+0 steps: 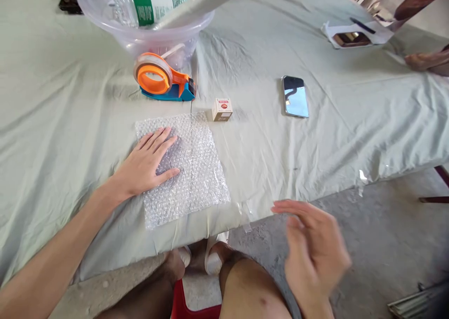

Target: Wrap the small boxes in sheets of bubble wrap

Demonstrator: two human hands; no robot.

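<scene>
A sheet of bubble wrap (199, 169) lies flat at the table's front edge. My left hand (149, 162) rests palm down on its left part, fingers spread and holding nothing. Off the table's front edge, to the right of the sheet, my right hand (312, 249) hangs in the air with its fingers apart and nothing between them. Just beyond the sheet's far right corner stands a small box (222, 110). An orange and blue tape dispenser (163, 79) sits behind the sheet.
Behind the dispenser, a clear plastic tub (157, 38) holds a bottle with a green label (142, 3) and a roll (203, 3). A phone (295, 97) lies to the right. Another person's hand (426, 61) is at the far right, near a second phone (351, 39).
</scene>
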